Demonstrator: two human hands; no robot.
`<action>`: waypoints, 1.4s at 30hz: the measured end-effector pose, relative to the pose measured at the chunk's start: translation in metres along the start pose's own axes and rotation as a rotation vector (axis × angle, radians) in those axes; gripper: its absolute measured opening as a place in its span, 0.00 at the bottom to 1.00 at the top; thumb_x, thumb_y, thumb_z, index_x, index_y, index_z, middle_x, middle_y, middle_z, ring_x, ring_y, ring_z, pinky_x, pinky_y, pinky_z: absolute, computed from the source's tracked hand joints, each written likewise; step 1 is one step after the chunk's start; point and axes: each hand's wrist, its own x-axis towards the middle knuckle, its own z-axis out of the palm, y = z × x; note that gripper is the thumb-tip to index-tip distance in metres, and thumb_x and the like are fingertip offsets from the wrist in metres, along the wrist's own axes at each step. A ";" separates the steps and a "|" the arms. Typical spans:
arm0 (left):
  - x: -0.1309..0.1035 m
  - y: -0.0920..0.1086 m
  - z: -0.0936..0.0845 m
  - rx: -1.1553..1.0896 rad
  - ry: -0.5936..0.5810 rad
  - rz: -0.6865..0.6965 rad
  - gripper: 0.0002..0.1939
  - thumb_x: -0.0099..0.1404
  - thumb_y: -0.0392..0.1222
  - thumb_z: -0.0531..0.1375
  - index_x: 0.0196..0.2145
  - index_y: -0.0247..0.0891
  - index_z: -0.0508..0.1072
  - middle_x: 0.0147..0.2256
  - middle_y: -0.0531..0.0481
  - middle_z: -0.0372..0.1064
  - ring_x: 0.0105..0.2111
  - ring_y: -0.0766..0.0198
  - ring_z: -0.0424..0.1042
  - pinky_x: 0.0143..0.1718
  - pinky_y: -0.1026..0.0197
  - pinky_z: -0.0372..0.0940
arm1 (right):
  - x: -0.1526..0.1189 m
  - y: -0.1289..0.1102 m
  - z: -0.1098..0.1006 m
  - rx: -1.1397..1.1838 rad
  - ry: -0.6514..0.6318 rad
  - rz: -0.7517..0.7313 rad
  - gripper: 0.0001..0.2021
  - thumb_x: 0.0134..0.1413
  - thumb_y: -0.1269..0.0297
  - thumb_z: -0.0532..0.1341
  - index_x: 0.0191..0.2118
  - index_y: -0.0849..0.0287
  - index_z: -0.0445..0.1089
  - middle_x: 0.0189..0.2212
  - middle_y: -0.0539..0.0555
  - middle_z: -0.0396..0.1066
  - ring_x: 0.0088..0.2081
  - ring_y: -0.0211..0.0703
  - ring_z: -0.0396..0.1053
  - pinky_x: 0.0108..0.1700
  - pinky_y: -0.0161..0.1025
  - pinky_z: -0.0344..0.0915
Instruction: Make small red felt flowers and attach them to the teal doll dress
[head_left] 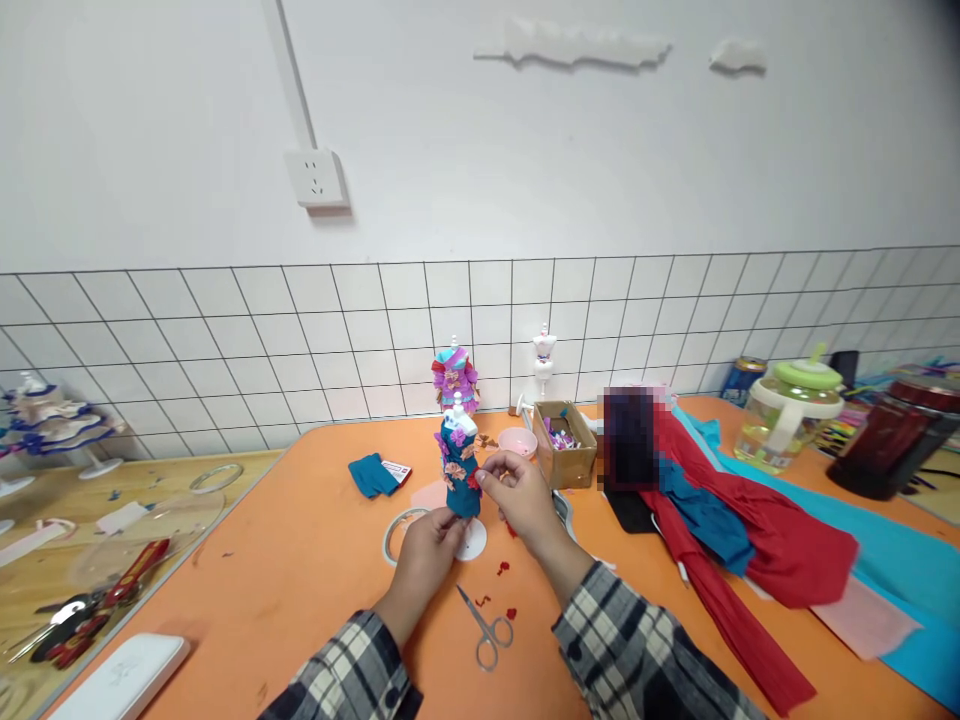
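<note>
A miniature dress form (459, 425) with a white bust wears a teal dress (463, 500) trimmed with purple, peach and red flower-like pieces. It stands on a round white base (472, 540). My left hand (427, 552) is closed at the hem, fingers around the stand just under the dress. Thumb and forefinger of my right hand (519, 492) pinch together at the dress's right side, where a small red piece (473, 479) shows at the fingertips. Small scissors (487, 632) lie on the orange table, close to red scraps (503, 568).
Behind stand a dress form in purple (455, 385) and a bare white one (544, 360). A cardboard box (566, 462) of scraps, a pink bowl (517, 442) and a tape roll (391, 540) are nearby. Red fabric (795, 540), a green-lidded jug (787, 415) and a dark jar (892, 440) occupy the right.
</note>
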 end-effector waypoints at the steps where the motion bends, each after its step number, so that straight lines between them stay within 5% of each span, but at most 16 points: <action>1: 0.000 0.000 0.000 0.009 -0.003 0.004 0.12 0.61 0.42 0.54 0.29 0.38 0.77 0.27 0.51 0.75 0.29 0.58 0.72 0.32 0.63 0.61 | 0.000 0.001 0.000 -0.005 -0.008 -0.005 0.12 0.47 0.55 0.63 0.30 0.60 0.68 0.23 0.47 0.61 0.19 0.31 0.52 0.19 0.31 0.50; 6: -0.001 0.003 -0.004 0.051 -0.012 0.053 0.11 0.60 0.41 0.55 0.26 0.39 0.75 0.25 0.50 0.74 0.28 0.59 0.71 0.30 0.63 0.59 | -0.001 0.013 0.005 -0.022 0.129 -0.145 0.14 0.47 0.60 0.64 0.38 0.58 0.64 0.27 0.46 0.60 0.24 0.33 0.55 0.26 0.32 0.56; 8: -0.001 0.005 -0.004 0.072 -0.020 0.075 0.11 0.61 0.40 0.54 0.26 0.39 0.75 0.25 0.49 0.74 0.28 0.58 0.71 0.30 0.62 0.58 | -0.003 0.016 0.006 -0.121 0.180 -0.246 0.08 0.49 0.62 0.63 0.34 0.57 0.64 0.26 0.47 0.59 0.27 0.36 0.59 0.31 0.34 0.58; 12: -0.001 0.009 -0.002 0.088 -0.017 0.071 0.10 0.60 0.40 0.55 0.26 0.39 0.75 0.25 0.48 0.74 0.27 0.58 0.71 0.30 0.62 0.58 | -0.008 0.016 0.003 -0.297 0.171 -0.406 0.05 0.54 0.66 0.59 0.28 0.58 0.66 0.26 0.50 0.63 0.29 0.39 0.61 0.33 0.36 0.59; 20: -0.002 0.008 0.001 0.049 -0.012 0.051 0.11 0.60 0.40 0.55 0.30 0.39 0.77 0.28 0.48 0.76 0.30 0.57 0.73 0.33 0.61 0.61 | -0.008 0.013 -0.003 -0.309 0.125 -0.431 0.10 0.61 0.63 0.55 0.41 0.58 0.71 0.34 0.56 0.72 0.34 0.42 0.69 0.35 0.37 0.64; 24: 0.001 0.005 0.002 0.014 0.001 0.014 0.11 0.59 0.42 0.56 0.31 0.38 0.78 0.30 0.48 0.77 0.31 0.56 0.74 0.33 0.61 0.64 | 0.000 0.014 -0.019 -0.432 0.218 -0.345 0.11 0.60 0.62 0.54 0.43 0.59 0.70 0.36 0.56 0.72 0.32 0.41 0.69 0.34 0.36 0.63; 28: 0.006 0.004 0.002 -0.032 0.010 -0.038 0.13 0.59 0.46 0.57 0.34 0.38 0.78 0.31 0.48 0.79 0.32 0.54 0.76 0.33 0.61 0.66 | -0.001 0.031 -0.051 -0.804 -0.021 -0.132 0.09 0.59 0.65 0.55 0.39 0.58 0.73 0.33 0.53 0.73 0.36 0.42 0.70 0.38 0.36 0.61; 32: 0.008 0.005 0.003 -0.062 0.025 -0.077 0.14 0.58 0.48 0.58 0.33 0.37 0.78 0.30 0.48 0.79 0.30 0.54 0.76 0.31 0.61 0.66 | -0.013 0.051 -0.073 -0.923 -0.072 -0.046 0.12 0.59 0.67 0.54 0.36 0.59 0.76 0.36 0.58 0.74 0.39 0.45 0.70 0.40 0.38 0.59; 42: 0.006 0.005 0.003 -0.059 0.036 -0.122 0.15 0.58 0.49 0.59 0.35 0.37 0.79 0.30 0.49 0.79 0.31 0.54 0.76 0.33 0.60 0.65 | -0.010 0.068 -0.066 -0.831 -0.049 0.191 0.02 0.46 0.67 0.66 0.30 0.56 0.75 0.32 0.53 0.75 0.35 0.44 0.70 0.35 0.37 0.57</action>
